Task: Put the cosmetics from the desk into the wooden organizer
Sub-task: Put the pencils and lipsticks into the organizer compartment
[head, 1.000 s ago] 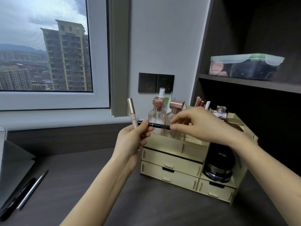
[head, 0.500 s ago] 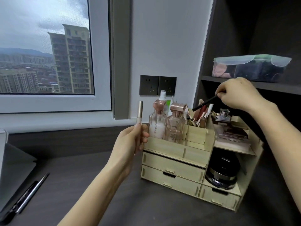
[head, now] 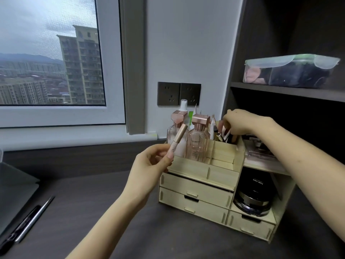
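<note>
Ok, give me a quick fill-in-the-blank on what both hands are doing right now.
1. The left hand holds a slim pink tube with a ____ cap.
2. The right hand reaches into the organizer's ____ compartment.
3. The black jar sits ____ the drawers.

Missing: gold; upright pencil; right of

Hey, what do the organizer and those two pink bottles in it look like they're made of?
The organizer looks like pale, unfinished thin wood board: matte, with slotted tab joints showing at its panels. The two pink bottles look like clear tinted glass, ribbed and see-through, though hard plastic is possible; their caps have a rose-gold metallic sheen.
</note>
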